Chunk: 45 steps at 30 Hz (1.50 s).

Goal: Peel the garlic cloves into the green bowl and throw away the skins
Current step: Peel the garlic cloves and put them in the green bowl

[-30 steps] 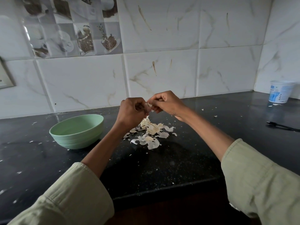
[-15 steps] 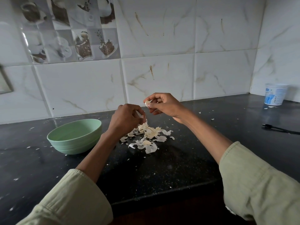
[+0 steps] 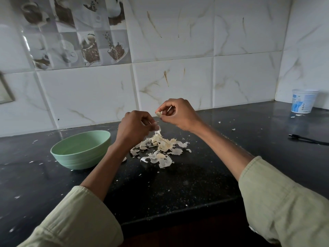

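Right hand (image 3: 179,114) pinches a garlic clove (image 3: 158,114) — left hand (image 3: 134,128) pinches skin (image 3: 157,131) above the pile (image 3: 160,148).

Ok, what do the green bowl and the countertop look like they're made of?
Green bowl: probably matte plastic or a similar composite; even pale green, ribbed lower wall, no glaze shine. Countertop: likely polished black granite; fine pale speckles and soft reflections near the wall.

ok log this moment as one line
step: peeling | right hand: pinches garlic clove | left hand: pinches skin above skin pile | green bowl: left of pile
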Available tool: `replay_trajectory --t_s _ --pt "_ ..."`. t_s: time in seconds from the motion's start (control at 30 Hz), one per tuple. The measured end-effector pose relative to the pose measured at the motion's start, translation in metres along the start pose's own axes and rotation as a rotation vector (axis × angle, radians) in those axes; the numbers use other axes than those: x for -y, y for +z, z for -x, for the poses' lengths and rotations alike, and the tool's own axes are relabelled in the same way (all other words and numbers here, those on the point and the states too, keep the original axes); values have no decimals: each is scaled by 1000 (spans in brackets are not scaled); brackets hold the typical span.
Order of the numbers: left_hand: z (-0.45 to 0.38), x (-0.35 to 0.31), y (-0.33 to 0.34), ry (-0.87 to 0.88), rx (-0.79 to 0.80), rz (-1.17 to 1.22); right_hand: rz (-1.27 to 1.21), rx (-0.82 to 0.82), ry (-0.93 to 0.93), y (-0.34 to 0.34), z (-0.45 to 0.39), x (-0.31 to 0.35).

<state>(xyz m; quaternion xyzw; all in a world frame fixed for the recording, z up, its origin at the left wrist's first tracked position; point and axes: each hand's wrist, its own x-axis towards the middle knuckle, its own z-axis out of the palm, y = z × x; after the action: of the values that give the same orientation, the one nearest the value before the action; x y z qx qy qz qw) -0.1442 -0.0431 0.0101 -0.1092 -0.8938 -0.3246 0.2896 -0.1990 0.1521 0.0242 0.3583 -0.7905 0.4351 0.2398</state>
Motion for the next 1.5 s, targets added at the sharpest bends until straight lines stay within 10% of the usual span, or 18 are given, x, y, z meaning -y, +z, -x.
replay_trajectory --t_s 0.5,1.17,1.5 --pt "-4 3 2 68 5 -53 40 -17 -37 -1 -1 -1" --pt "8 -22 7 -178 -257 489 -102 -80 1 12 0 7" --pt "11 -31 13 -70 -327 259 -88 -145 3 19 2 13"
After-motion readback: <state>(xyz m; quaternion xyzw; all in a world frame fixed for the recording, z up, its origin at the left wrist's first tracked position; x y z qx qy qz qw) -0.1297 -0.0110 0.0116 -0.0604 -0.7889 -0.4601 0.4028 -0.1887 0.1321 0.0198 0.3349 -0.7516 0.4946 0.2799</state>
